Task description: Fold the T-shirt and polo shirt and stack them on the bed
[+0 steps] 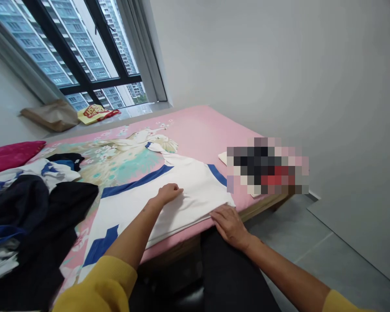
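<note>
Spread across the bed is a white shirt point(195, 177) with blue trim, its hem and sleeve parts lying fairly flat with small wrinkles. My left hand point(169, 193) is over the middle of the shirt, fingers curled and pressed together; whether any cloth is between them is hidden. At the near edge of the bed, my right hand point(229, 221) rests on the shirt's border, its fingers stretched out together along the cloth.
Dark and white clothes point(61, 203) are heaped at the left, beside a magenta cloth point(16, 155). A blurred dark and red pile point(263, 167) lies on the bed's right corner. The pink patterned bed sheet point(201, 125) reaches the wall. A brown bag point(53, 116) is by the window.
</note>
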The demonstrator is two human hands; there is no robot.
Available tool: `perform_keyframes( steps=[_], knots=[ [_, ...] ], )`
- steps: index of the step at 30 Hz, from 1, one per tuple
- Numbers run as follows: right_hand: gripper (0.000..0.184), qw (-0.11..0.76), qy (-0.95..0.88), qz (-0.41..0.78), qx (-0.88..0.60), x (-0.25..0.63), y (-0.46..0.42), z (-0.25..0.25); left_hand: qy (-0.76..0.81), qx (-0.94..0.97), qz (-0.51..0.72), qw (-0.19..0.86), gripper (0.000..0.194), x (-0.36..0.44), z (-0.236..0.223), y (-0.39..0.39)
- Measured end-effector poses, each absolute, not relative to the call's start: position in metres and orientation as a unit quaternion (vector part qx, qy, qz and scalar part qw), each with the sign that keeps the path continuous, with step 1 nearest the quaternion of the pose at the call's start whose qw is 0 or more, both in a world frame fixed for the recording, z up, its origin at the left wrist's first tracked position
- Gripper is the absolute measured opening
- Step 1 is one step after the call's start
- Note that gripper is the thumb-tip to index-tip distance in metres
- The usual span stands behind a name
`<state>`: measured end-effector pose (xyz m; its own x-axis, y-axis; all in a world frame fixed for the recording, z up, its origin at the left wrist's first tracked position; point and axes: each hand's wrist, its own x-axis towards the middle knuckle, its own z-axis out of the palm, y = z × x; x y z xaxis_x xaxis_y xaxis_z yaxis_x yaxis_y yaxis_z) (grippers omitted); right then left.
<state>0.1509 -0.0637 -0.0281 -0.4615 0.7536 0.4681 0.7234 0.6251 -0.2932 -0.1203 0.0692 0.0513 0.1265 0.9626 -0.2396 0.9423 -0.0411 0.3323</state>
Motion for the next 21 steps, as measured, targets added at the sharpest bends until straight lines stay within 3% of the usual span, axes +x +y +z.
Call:
perform_keyframes(
  steps=[7, 12, 21],
  knots=[
    [0.032, 0.307, -0.814, -0.015, -0.492, 0.159, -0.035, -0.018, 0.648, 0.679, 0.027, 0.343, 0.049, -0.130, 0.051, 0.078],
    [0.015, 0.321, -0.811, -0.022, -0.489, 0.162, -0.021, -0.019, 0.702, 0.648, 0.097, 0.278, 0.049, -0.125, 0.035, 0.083],
    [0.032, 0.286, -0.783, -0.012, -0.552, 0.171, -0.012, -0.021, 0.679, 0.704, 0.089, 0.190, 0.048, -0.127, 0.026, 0.075]
  ],
)
